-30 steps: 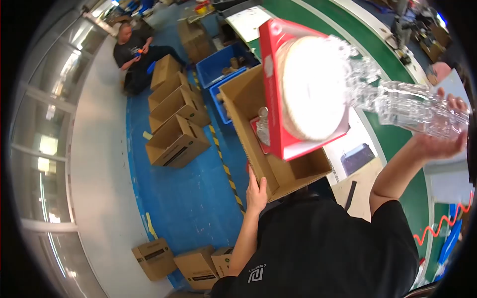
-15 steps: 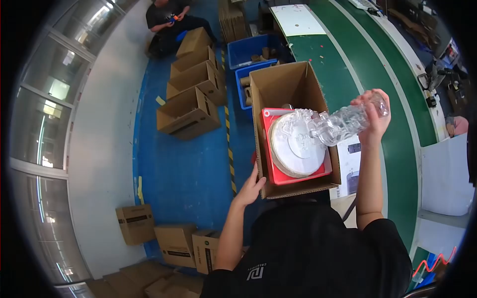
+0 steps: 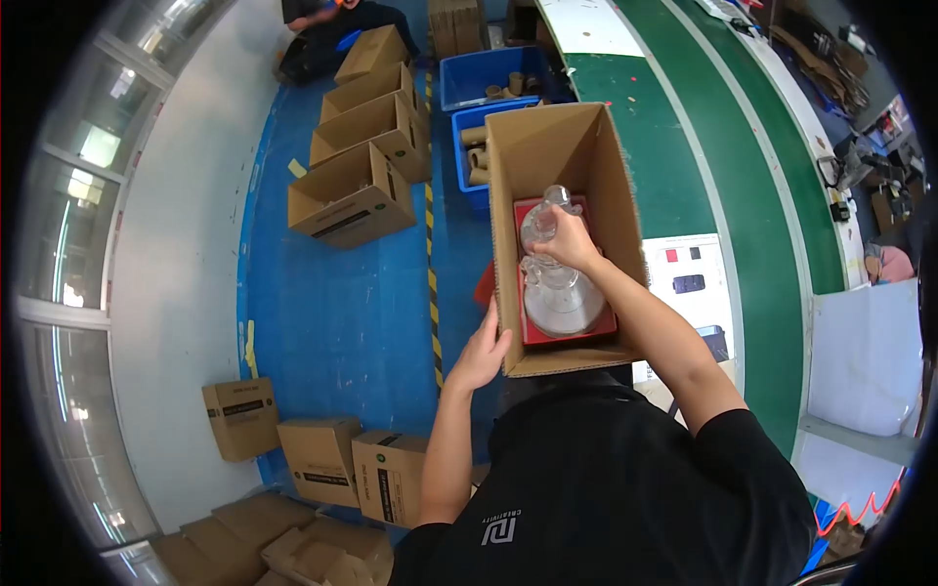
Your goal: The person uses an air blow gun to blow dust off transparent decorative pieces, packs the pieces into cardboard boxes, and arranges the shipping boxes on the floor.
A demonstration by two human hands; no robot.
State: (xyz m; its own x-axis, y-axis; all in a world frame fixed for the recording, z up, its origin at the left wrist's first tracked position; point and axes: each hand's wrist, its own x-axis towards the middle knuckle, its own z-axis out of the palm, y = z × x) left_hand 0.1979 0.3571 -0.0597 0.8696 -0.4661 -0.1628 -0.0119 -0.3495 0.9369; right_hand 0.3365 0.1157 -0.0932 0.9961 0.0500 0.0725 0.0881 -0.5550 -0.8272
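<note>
Inside a tall open cardboard box (image 3: 618, 176), my right hand (image 3: 567, 241) is closed around the narrow upper part of a clear, bottle-like vessel (image 3: 555, 197). The vessel has a ribbed, ornate body and a wide round base (image 3: 564, 311). Its base is within a red tray-like insert (image 3: 562, 340) low in the box; whether it touches the bottom cannot be seen. Against the outside of the box's left wall lies my left hand (image 3: 479, 355), fingers stretched out and thumb near the front corner. A red object (image 3: 485, 283) shows partly beside that wall.
Two blue bins (image 3: 489, 63) with brown cardboard tubes stand beyond the box. Open cartons (image 3: 352, 210) line the blue floor at left; closed cartons (image 3: 241, 420) stand lower left. A green worktable (image 3: 772, 215) runs along the right. A person (image 3: 337, 29) sits at the back.
My right hand has moved left and down into the box with the clear vessel, from above the right wall. The left hand has stayed at the box's left wall. The view has shifted slightly.
</note>
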